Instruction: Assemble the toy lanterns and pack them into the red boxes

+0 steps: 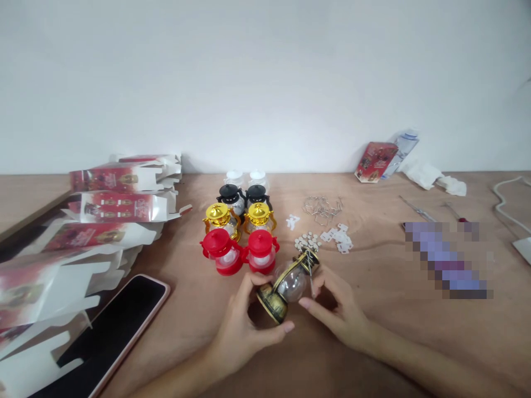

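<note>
A small bronze-coloured lantern (274, 301) with a clear round globe lies tilted above the table, its top leaning to the right. My left hand (238, 329) grips the lantern's base between thumb and fingers. At the lantern's top, a thin wire handle (310, 272) hangs down across the right side. The thumb and forefinger of my right hand (342, 309) pinch its lower end. Just behind stand two red lanterns (261, 250), with two gold lanterns (258, 217), two black lanterns (256, 194) and two white lanterns (258, 178) in rows farther back.
Wire handles (321, 209), button cells (307, 241) and white plastic pieces (342, 240) lie right of the lanterns. Opened red-and-white boxes (118, 207) and a phone (120, 326) occupy the left. A red box (376, 160), tweezers (417, 209) and a screwdriver (455, 213) are at right.
</note>
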`<state>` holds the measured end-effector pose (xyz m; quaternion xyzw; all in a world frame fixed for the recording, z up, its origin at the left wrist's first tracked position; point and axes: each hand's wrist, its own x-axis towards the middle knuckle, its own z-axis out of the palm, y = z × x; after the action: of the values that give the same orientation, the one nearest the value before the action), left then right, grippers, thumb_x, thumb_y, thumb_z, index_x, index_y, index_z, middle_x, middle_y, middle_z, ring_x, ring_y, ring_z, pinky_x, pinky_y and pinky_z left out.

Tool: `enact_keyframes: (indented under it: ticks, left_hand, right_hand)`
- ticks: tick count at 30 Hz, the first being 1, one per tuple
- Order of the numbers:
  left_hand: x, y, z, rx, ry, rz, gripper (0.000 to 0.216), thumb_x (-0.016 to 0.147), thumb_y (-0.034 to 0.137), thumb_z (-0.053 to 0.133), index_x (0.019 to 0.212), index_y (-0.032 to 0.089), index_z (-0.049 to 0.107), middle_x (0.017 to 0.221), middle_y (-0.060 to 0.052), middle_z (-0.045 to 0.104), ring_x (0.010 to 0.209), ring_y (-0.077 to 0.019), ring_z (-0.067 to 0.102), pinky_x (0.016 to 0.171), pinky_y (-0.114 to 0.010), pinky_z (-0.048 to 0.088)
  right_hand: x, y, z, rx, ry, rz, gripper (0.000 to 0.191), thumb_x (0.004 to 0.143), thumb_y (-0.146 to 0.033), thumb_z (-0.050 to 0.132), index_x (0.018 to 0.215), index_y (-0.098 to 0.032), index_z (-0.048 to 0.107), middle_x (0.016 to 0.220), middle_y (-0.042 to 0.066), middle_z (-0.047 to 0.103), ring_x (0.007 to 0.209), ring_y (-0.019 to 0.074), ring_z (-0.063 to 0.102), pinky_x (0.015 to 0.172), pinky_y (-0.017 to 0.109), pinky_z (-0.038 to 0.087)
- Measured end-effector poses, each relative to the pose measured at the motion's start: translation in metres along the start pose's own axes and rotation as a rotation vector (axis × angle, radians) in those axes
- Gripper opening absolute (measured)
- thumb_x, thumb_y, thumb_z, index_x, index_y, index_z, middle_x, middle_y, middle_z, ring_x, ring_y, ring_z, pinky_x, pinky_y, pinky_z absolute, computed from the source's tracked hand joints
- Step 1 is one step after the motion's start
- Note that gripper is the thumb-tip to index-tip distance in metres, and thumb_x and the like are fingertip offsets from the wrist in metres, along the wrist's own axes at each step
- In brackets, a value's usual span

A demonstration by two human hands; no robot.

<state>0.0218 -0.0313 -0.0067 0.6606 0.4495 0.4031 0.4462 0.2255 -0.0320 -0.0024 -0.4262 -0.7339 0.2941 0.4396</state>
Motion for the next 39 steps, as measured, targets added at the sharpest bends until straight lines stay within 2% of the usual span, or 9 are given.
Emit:
enact_keyframes:
  ticks: [2, 6, 8, 12, 17, 22, 26, 31, 39]
  left_hand:
    - [0.000, 0.002, 0.000, -0.029, 0.027, 0.013, 0.039, 0.070, 0.028, 0.071, 0.097, 0.024, 0.042, 0.094, -0.001, 0.061, 0.083, -0.0169, 0.059, 0.071, -0.025, 0.046]
    - [0.000, 0.003, -0.002, -0.096, 0.077, 0.113, 0.031, 0.078, 0.030, 0.060, 0.103, 0.025, 0.042, 0.092, 0.000, 0.059, 0.079, -0.0144, 0.057, 0.066, -0.022, 0.044]
    - [-0.002, 0.002, -0.003, -0.105, 0.042, 0.181, 0.033, 0.078, 0.033, 0.060, 0.105, 0.024, 0.043, 0.091, -0.001, 0.058, 0.078, -0.0145, 0.056, 0.066, -0.022, 0.044]
    - [-0.003, -0.002, -0.004, -0.130, -0.009, 0.251, 0.038, 0.078, 0.040, 0.061, 0.108, 0.024, 0.043, 0.096, -0.004, 0.058, 0.081, -0.0176, 0.058, 0.066, -0.024, 0.044]
    - [-0.003, -0.006, -0.001, -0.083, 0.055, 0.399, 0.046, 0.075, 0.053, 0.060, 0.105, 0.022, 0.044, 0.079, -0.001, 0.053, 0.067, -0.0144, 0.052, 0.057, -0.023, 0.039]
    - [-0.005, -0.008, -0.001, -0.038, -0.095, 0.427, 0.050, 0.076, 0.059, 0.054, 0.106, 0.022, 0.042, 0.077, -0.001, 0.051, 0.061, -0.0126, 0.048, 0.053, -0.023, 0.036]
    - [-0.006, -0.008, -0.003, 0.033, -0.183, 0.398, 0.050, 0.076, 0.059, 0.053, 0.106, 0.021, 0.043, 0.078, -0.002, 0.052, 0.063, -0.0137, 0.050, 0.055, -0.024, 0.037]
    - [-0.006, -0.006, -0.002, -0.017, -0.202, 0.345, 0.051, 0.078, 0.059, 0.051, 0.109, 0.020, 0.041, 0.082, -0.003, 0.053, 0.066, -0.0149, 0.052, 0.057, -0.024, 0.039]
    - [-0.008, -0.012, 0.006, -0.144, -0.240, 0.396, 0.052, 0.076, 0.059, 0.054, 0.110, 0.020, 0.043, 0.082, -0.003, 0.051, 0.066, -0.0136, 0.049, 0.056, -0.023, 0.037]
  right_hand:
    - [-0.001, 0.004, 0.000, 0.081, 0.094, 0.070, 0.019, 0.087, -0.026, 0.052, 0.070, -0.022, 0.044, 0.069, -0.002, 0.046, 0.065, 0.0135, 0.045, 0.060, 0.026, 0.039]
    - [0.001, 0.017, 0.003, 0.264, 0.407, 0.297, 0.025, 0.088, -0.038, 0.051, 0.070, -0.021, 0.044, 0.066, -0.003, 0.045, 0.063, 0.0124, 0.043, 0.060, 0.024, 0.038]
    - [0.004, 0.024, 0.004, 0.410, 0.449, 0.407, 0.027, 0.085, -0.042, 0.056, 0.072, -0.021, 0.046, 0.064, -0.004, 0.048, 0.059, 0.0111, 0.044, 0.058, 0.023, 0.039]
    - [0.009, 0.029, 0.004, 0.620, 0.443, 0.457, 0.025, 0.078, -0.042, 0.066, 0.079, -0.022, 0.051, 0.064, -0.005, 0.055, 0.054, 0.0091, 0.048, 0.054, 0.021, 0.040]
    - [0.011, 0.021, 0.004, 0.645, 0.404, 0.463, 0.032, 0.073, -0.040, 0.071, 0.067, -0.020, 0.047, 0.061, -0.004, 0.061, 0.049, 0.0088, 0.051, 0.050, 0.021, 0.041]
    - [0.006, 0.020, 0.007, 0.686, 0.200, 0.538, 0.035, 0.071, -0.040, 0.072, 0.064, -0.019, 0.046, 0.058, -0.002, 0.062, 0.047, 0.0079, 0.050, 0.047, 0.020, 0.038]
    - [0.003, 0.021, 0.009, 0.722, 0.050, 0.525, 0.035, 0.073, -0.041, 0.070, 0.064, -0.019, 0.045, 0.057, -0.003, 0.060, 0.047, 0.0072, 0.048, 0.045, 0.018, 0.034]
    - [-0.001, 0.013, 0.011, 0.735, 0.139, 0.496, 0.036, 0.075, -0.042, 0.068, 0.063, -0.019, 0.043, 0.052, -0.005, 0.052, 0.045, 0.0064, 0.042, 0.043, 0.018, 0.031]
    - [-0.021, 0.010, 0.017, 0.587, 0.368, 0.377, 0.031, 0.081, -0.041, 0.062, 0.066, -0.020, 0.045, 0.058, -0.005, 0.046, 0.049, 0.0067, 0.037, 0.043, 0.017, 0.030]
